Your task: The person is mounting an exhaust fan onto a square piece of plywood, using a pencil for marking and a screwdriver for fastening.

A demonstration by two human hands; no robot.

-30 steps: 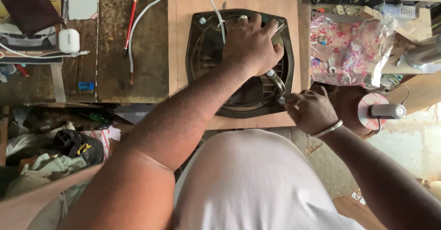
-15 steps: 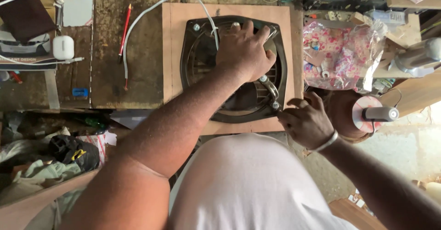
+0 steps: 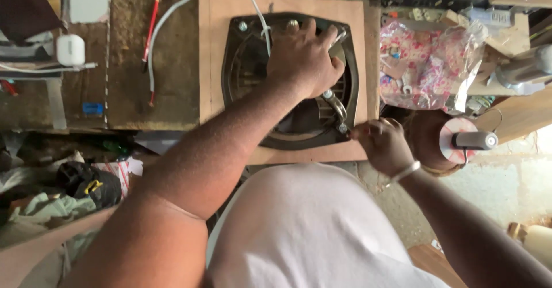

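Observation:
A dark square fan housing [image 3: 241, 81] with a round grille lies flat on a light wooden board [image 3: 210, 58] on the workbench. My left hand [image 3: 305, 58] presses down on the upper middle of the fan, fingers spread and curled over the grille. My right hand [image 3: 382, 144] is at the fan's lower right corner. Its thumb and fingers are pinched together on a small screw [image 3: 344, 130] at the end of a metal strut. A white cable [image 3: 172, 17] runs from the fan in a loop to the left.
A red pencil [image 3: 150, 29] lies left of the board, and a small white device [image 3: 70, 49] sits at the far left. A clear plastic bag of small parts [image 3: 425, 63] sits right of the board. A round tool with a grey handle [image 3: 466, 140] is beside my right hand. Cloth and clutter [image 3: 69, 190] lie below the bench.
My left hand stays pressed on the fan. My right hand has stayed at the lower right corner, shifting slightly while its fingertips close on the screw.

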